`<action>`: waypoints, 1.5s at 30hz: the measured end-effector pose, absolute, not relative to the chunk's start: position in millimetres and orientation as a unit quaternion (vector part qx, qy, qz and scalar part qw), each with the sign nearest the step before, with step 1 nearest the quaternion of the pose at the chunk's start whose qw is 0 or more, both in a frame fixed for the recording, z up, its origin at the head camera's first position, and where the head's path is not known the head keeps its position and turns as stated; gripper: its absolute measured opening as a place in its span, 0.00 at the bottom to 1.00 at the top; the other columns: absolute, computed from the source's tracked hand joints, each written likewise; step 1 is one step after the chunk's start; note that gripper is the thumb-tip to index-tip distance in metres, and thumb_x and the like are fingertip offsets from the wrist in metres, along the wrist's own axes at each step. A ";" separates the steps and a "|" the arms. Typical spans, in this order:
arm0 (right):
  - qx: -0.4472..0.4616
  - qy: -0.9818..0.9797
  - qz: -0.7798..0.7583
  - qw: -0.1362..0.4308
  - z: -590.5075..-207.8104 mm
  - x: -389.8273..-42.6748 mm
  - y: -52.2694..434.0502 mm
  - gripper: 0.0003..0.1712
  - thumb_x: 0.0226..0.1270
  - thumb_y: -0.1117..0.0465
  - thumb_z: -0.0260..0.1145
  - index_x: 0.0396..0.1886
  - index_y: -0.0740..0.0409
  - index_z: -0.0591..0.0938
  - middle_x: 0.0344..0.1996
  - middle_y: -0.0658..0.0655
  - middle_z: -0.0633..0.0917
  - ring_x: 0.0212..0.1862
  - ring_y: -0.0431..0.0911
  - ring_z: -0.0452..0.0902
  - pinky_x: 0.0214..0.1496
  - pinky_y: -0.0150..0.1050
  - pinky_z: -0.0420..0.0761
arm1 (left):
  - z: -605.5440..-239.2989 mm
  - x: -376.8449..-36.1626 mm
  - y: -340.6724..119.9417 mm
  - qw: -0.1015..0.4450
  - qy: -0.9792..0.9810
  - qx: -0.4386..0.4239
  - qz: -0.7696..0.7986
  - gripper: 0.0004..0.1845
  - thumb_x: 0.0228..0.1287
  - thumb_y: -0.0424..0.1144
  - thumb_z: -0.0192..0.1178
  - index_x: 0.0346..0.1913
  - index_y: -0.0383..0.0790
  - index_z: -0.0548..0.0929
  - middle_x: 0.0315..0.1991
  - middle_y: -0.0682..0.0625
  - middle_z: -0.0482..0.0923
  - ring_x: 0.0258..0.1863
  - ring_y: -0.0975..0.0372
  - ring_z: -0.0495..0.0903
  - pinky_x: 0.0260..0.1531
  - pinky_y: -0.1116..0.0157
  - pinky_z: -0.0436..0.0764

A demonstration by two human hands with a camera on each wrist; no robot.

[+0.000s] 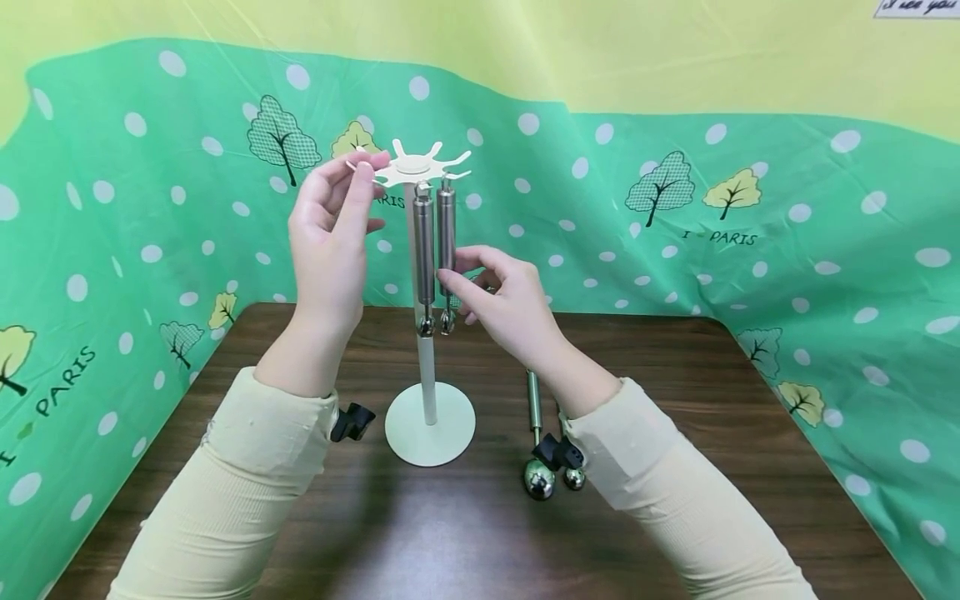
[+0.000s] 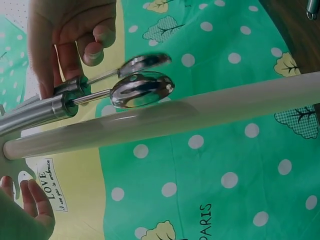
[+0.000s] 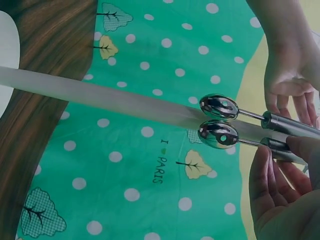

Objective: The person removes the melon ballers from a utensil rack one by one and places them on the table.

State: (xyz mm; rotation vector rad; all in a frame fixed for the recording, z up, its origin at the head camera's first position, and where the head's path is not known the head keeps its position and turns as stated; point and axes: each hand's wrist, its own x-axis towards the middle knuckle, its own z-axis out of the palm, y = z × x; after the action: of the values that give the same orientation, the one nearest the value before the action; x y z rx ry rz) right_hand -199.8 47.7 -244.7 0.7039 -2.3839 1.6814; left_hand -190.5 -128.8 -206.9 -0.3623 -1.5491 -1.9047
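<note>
A white rack [image 1: 427, 350] with hooked arms round its top stands on a round base. From its hooks hang two steel spoons, the nearer spoon [image 1: 424, 250] and, just to its right, the second spoon [image 1: 447, 221]. Their shiny bowls point down, and the second spoon's bowl [image 3: 218, 134] shows beside the other in the right wrist view. My right hand [image 1: 506, 287] pinches the second spoon's handle between thumb and fingers. At the upper left, my left hand [image 1: 330, 208] holds an arm of the rack top [image 1: 412, 167] between thumb and fingers.
Two more metal utensils with shiny rounded ends, one utensil [image 1: 539, 479] and a smaller one [image 1: 574, 478], lie on the brown table [image 1: 675, 500], partly behind my right wrist. A green patterned cloth [image 1: 585, 208] hangs behind and at both sides.
</note>
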 end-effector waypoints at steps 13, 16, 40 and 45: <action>0.228 -0.777 0.581 0.079 -240.9 -190.3 54.3 0.16 0.67 0.58 0.68 0.52 0.58 0.83 0.40 0.56 0.83 0.25 0.50 0.80 0.34 0.45 0.87 | -205.9 -196.0 -128.4 0.382 -0.573 -0.142 -0.711 0.20 0.69 0.33 0.60 0.62 0.35 0.76 0.60 0.48 0.80 0.45 0.59 0.77 0.38 0.67 0.78; 0.228 -0.771 0.588 0.085 -239.8 -187.4 57.7 0.15 0.67 0.59 0.68 0.50 0.58 0.84 0.38 0.55 0.83 0.25 0.50 0.80 0.33 0.43 0.86 | -205.1 -196.0 -129.3 0.375 -0.577 -0.137 -0.713 0.20 0.68 0.33 0.61 0.61 0.37 0.77 0.60 0.50 0.80 0.47 0.59 0.76 0.39 0.67 0.78; 0.174 -0.763 0.615 0.100 -259.5 -170.3 109.1 0.12 0.66 0.64 0.68 0.46 0.66 0.82 0.24 0.45 0.84 0.22 0.41 0.80 0.29 0.36 0.84 | -201.0 -204.1 -137.5 0.279 -0.602 -0.188 -0.724 0.24 0.72 0.31 0.55 0.69 0.35 0.70 0.54 0.54 0.78 0.38 0.63 0.70 0.46 0.66 0.78; 0.170 -0.763 0.616 0.097 -267.7 -170.3 117.7 0.12 0.67 0.65 0.67 0.46 0.67 0.82 0.24 0.45 0.84 0.22 0.40 0.80 0.28 0.35 0.83 | -200.4 -204.4 -138.4 0.286 -0.612 -0.191 -0.712 0.24 0.72 0.31 0.55 0.69 0.33 0.70 0.49 0.57 0.77 0.37 0.64 0.70 0.42 0.68 0.76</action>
State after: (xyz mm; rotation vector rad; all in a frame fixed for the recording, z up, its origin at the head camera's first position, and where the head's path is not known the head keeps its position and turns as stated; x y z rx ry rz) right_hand -170.3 117.7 -267.7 0.5045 -2.2595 1.8236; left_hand -204.4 -138.4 -200.4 -0.5103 -1.6370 -1.9040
